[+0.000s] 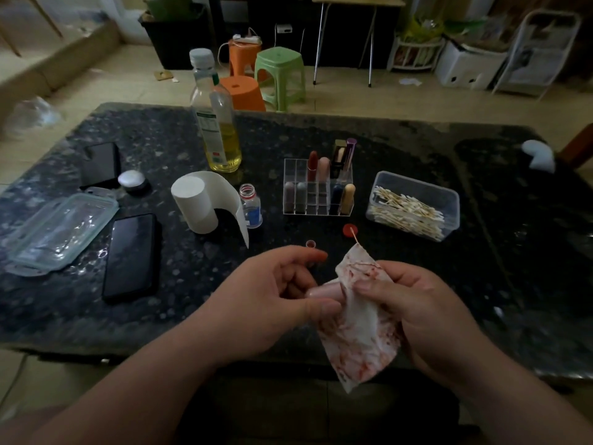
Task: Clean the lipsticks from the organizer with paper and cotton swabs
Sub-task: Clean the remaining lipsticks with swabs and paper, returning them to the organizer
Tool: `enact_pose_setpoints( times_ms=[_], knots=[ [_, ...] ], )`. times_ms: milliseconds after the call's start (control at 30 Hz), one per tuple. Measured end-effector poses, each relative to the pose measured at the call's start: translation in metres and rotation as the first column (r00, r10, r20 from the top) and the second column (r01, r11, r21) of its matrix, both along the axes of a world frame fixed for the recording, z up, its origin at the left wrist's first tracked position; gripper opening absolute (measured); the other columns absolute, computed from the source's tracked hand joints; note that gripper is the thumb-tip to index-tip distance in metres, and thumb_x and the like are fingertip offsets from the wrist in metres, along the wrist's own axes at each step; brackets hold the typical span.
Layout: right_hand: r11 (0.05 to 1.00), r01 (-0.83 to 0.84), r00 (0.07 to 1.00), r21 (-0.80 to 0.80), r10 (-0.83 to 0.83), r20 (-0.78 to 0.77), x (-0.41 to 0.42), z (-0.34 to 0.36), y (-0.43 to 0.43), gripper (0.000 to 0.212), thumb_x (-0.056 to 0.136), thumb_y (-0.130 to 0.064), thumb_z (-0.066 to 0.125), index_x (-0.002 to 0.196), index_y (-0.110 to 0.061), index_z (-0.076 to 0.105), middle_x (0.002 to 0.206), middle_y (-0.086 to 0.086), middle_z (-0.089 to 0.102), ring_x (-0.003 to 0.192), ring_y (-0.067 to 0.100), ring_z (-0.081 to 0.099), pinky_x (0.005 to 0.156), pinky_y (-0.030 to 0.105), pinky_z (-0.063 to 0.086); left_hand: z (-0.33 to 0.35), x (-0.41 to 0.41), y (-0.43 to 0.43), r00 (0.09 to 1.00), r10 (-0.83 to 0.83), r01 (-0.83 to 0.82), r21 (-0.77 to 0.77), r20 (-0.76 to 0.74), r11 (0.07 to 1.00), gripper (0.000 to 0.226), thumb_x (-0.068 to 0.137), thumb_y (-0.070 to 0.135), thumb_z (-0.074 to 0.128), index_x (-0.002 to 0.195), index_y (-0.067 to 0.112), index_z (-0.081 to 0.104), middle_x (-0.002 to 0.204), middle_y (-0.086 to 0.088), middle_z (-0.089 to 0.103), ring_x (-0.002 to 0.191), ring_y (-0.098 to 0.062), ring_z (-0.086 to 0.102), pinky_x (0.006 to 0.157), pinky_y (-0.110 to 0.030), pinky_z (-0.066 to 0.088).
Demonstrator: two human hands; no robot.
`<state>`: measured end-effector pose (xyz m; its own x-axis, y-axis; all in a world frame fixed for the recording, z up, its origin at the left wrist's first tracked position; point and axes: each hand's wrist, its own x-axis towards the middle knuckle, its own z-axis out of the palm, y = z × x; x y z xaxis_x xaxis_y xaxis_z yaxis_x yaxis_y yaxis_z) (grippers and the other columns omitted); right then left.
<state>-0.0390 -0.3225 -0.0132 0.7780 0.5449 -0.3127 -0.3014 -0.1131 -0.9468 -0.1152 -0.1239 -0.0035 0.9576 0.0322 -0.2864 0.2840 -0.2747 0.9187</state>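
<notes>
While I watch the head cam, left hand (279, 293) pinches a pink lipstick (324, 290) btwn thumb and fingers, low over the table (192, 284) near its front edge. Beside it, right hand (414, 309) grips red-stained paper (359, 332) pressed to the lipstick, w/ a swab (354, 235) poking up; organizer (308, 200) stands further back.

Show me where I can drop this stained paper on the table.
Bare table lies right of the cotton swab box, out to the right edge, and between the near phone and your left hand. The middle is crowded: paper roll, small bottle, organizer, red cap.
</notes>
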Motion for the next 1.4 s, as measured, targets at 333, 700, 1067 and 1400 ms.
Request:
enact_pose_setpoints(
  times_ms=[333,700,1067,1400],
  knots=[
    [0.970,0.228,0.963,0.085,-0.237,0.125,0.009,0.008,-0.006,0.015,0.089,-0.018,0.063,0.090,-0.021,0.078,0.089,0.013,0.078,0.084,0.031,0.076,0.077,0.053,0.060,-0.003,0.017,0.001,0.999,0.007,0.004,-0.287,0.034,0.958,0.031,0.075,0.024,0.081,0.104,0.030,0.077,0.099,-0.006,0.077,0.094,-0.022,0.074,0.077,-0.029,0.059],
    [0.999,-0.031,0.857,0.022,0.015,0.516,0.002,0.000,-0.008,0.014,0.092,-0.019,0.065,0.095,-0.025,0.077,0.097,0.006,0.074,0.092,0.024,0.071,0.077,0.037,0.061,0.001,0.026,-0.004,0.999,0.036,-0.026,-0.309,0.027,0.951,0.027,0.078,0.024,0.079,0.100,0.014,0.068,0.078,-0.002,0.072,0.066,-0.012,0.066,0.061,-0.028,0.053],
    [0.968,-0.252,0.874,-0.020,0.236,0.426,0.004,-0.003,-0.009,0.030,0.092,-0.011,0.066,0.117,-0.025,0.075,0.108,-0.004,0.076,0.101,0.014,0.073,0.084,0.026,0.058,0.002,0.029,-0.012,0.987,0.020,-0.107,-0.551,-0.161,0.828,0.022,0.088,0.030,0.065,0.077,0.012,0.062,0.063,-0.007,0.053,0.050,-0.011,0.044,0.053,-0.028,0.045],
    [0.989,-0.110,0.992,0.097,0.103,0.079,0.005,0.007,0.000,0.018,0.085,-0.016,0.068,0.097,-0.015,0.081,0.097,0.005,0.079,0.091,0.018,0.076,0.072,0.022,0.058,-0.010,0.019,-0.018,0.940,0.183,-0.146,-0.147,0.287,0.978,0.017,0.076,0.034,0.077,0.092,0.030,0.074,0.096,0.003,0.076,0.088,-0.016,0.075,0.075,-0.031,0.062]
  ],
)
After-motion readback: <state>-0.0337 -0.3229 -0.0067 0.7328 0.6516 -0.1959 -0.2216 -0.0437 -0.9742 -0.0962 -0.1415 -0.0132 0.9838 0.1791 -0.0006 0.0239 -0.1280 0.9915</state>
